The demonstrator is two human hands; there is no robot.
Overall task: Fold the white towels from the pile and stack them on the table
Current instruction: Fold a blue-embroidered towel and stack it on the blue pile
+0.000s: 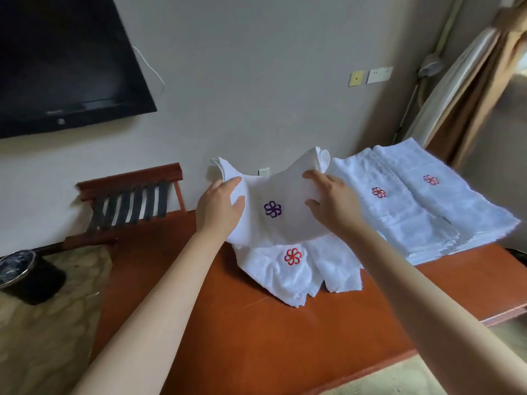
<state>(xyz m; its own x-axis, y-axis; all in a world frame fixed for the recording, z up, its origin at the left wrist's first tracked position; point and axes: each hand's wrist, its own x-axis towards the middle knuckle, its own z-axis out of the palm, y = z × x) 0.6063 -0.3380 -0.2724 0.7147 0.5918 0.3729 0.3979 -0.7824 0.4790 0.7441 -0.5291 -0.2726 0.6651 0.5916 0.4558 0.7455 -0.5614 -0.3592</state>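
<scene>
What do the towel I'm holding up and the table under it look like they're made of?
Held towel: soft white cloth, probably cotton, matte; it sags and creases, with a purple flower stitched on. Table: reddish-brown wood or veneer, smooth with a slight sheen; which one cannot be told.

A black television [65, 61] hangs on the wall high to the left of the left hand [221, 208]. Lower, left of that hand, a wooden luggage rack [128, 199] with dark straps stands near a black bin [27, 277] on the floor. Above and right of the right hand [332, 205] sit a yellow wall plate [356, 78] and a white wall plate [379, 75], with tan curtains [482, 104] farther right.
</scene>
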